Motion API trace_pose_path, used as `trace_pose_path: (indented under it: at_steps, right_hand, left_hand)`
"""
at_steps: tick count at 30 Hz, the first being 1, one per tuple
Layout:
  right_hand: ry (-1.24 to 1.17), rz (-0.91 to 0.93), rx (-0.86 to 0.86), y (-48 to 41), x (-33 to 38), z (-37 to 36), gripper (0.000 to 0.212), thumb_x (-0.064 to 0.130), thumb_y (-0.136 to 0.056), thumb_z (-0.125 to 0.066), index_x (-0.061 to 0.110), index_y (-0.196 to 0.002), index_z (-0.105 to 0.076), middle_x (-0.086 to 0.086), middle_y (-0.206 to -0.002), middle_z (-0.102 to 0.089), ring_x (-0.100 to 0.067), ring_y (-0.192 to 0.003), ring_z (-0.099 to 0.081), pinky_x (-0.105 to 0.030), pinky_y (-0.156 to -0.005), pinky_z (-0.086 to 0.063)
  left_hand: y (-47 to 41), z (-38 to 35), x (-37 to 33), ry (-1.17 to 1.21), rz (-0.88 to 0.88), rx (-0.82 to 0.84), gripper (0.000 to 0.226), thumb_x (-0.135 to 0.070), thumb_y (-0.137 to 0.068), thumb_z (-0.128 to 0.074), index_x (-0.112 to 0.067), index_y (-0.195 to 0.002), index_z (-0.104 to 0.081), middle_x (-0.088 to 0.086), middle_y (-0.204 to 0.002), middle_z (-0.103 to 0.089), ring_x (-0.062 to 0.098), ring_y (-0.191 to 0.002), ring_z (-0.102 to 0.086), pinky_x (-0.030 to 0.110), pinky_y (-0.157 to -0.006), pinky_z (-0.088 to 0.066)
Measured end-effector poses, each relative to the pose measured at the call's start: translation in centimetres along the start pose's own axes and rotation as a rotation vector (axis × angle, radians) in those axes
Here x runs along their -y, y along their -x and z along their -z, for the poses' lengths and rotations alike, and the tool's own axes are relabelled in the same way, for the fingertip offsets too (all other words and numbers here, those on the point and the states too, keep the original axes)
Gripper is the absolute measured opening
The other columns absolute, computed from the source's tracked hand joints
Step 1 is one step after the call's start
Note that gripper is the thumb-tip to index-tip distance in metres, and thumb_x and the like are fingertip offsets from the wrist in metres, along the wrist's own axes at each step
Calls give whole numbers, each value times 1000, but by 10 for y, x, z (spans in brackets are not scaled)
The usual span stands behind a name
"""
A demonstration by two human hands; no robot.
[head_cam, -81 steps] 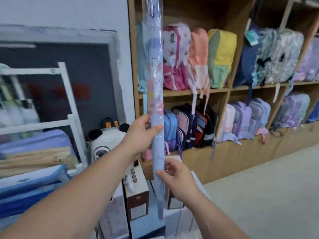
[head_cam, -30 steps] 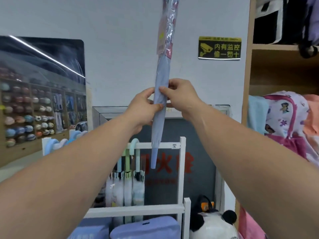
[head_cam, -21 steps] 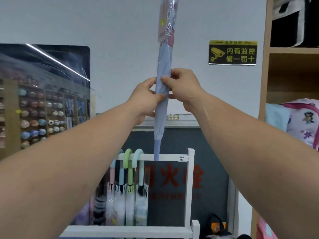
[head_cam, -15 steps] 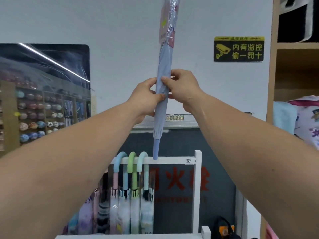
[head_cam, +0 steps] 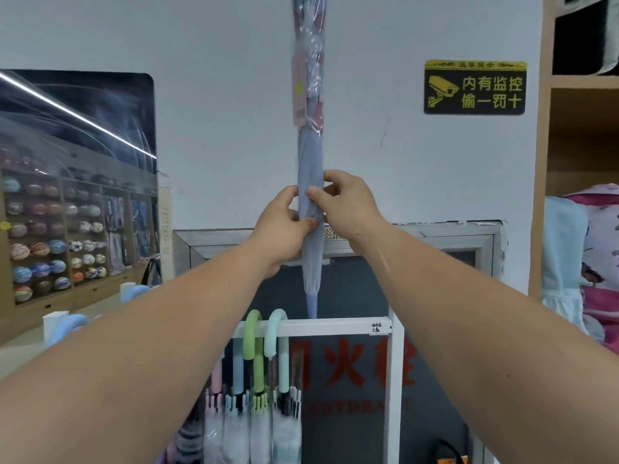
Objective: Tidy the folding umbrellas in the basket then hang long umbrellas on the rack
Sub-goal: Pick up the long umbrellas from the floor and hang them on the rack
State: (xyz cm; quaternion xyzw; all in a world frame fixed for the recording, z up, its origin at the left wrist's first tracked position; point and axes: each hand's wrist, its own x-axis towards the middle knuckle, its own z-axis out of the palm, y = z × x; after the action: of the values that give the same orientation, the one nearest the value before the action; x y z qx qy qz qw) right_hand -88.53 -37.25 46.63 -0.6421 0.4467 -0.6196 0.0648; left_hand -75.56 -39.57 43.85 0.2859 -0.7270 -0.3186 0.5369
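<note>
A long pale-blue umbrella (head_cam: pixel 310 152) in clear plastic wrap stands upright in front of me, tip down, its top running out of the frame. My left hand (head_cam: pixel 283 226) and my right hand (head_cam: pixel 345 204) both pinch its lower shaft, thumbs facing me. The tip hangs right at the white rack's top bar (head_cam: pixel 338 328). A green curved handle (head_cam: pixel 252 333) and a mint one (head_cam: pixel 276 333) hook over that bar, with other hung umbrellas (head_cam: pixel 248 426) below.
A yellow-and-black camera warning sign (head_cam: pixel 474 87) is on the white wall. Wooden shelves with backpacks (head_cam: pixel 599 249) stand at the right. Shelves of balls (head_cam: pixel 50 252) fill the left. The rack's white post (head_cam: pixel 397 390) rises right of the hung umbrellas.
I turned from the backpack shelves toward the rack, raising the umbrella upright. Over the last second its tip has come down to the rack's top bar. Both hands keep their grip.
</note>
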Motion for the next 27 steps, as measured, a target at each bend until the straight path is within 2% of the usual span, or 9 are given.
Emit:
trace_pose_path:
  at_steps: [3,9,14,16,19,23,25,27]
  right_hand:
    - [27,-30,56,8,-22,-3,19,26,-95,-66,21,-113,-68,-2,-85,-69,-20,-84,-71,-45,-83,-60]
    - [74,-111,138,16,-50,-10,16,25,-92,-68,17,-106,-69,-6,-92,-72,-25,-91,-71,-48,-84,-60]
    - [55,-163,201,24,-63,-10,23,25,-93,-68,14,-113,-67,-4,-104,-72,-21,-98,-70,-44,-90,-58]
    - [20,-167,215,28,-65,-10,26,27,-95,-66,12,-116,-66,-4,-107,-72,-20,-100,-69,-42,-91,-58]
    - [-29,-151,229,32,-64,-12,24,28,-97,-62,13,-115,-64,-5,-109,-71,-21,-101,-69,-38,-87,-59]
    - [-29,-152,214,38,-70,-15,24,26,-98,-62,14,-119,-62,-3,-110,-70,-19,-101,-68,-33,-83,-58]
    - [-21,-151,209,45,-77,-16,24,24,-97,-63,14,-119,-62,-3,-110,-71,-19,-100,-68,-34,-83,-58]
    - [-22,-163,224,52,-86,-16,25,23,-96,-64,15,-120,-63,-3,-110,-72,-20,-100,-69,-34,-81,-58]
  left_hand:
    - [6,-3,23,14,37,49,39,-12,-97,-64,-32,-127,-50,7,-105,-74,24,-94,-74,50,-74,-63]
    - [12,-4,56,-124,35,72,37,-17,-91,-71,-27,-120,-51,0,-111,-72,17,-101,-71,40,-88,-60]
    - [19,-5,67,-194,54,180,48,-10,-89,-73,-20,-129,-49,1,-114,-72,12,-101,-71,28,-85,-58]
    - [23,-6,74,-191,63,209,55,-10,-88,-74,-20,-135,-47,-3,-117,-71,10,-103,-70,31,-90,-58]
    - [28,-8,78,-312,68,277,64,-16,-85,-77,-26,-139,-44,-7,-114,-70,10,-100,-70,38,-92,-58]
    - [30,-8,81,-386,104,337,51,-21,-80,-80,-25,-124,-56,-1,-105,-74,16,-94,-72,45,-90,-58]
    - [28,-5,78,-418,115,348,43,-20,-77,-81,-25,-116,-63,-3,-102,-76,14,-94,-73,43,-93,-57]
    - [27,-2,71,-348,122,326,46,-22,-73,-81,-25,-117,-68,-4,-102,-77,13,-97,-73,40,-97,-55]
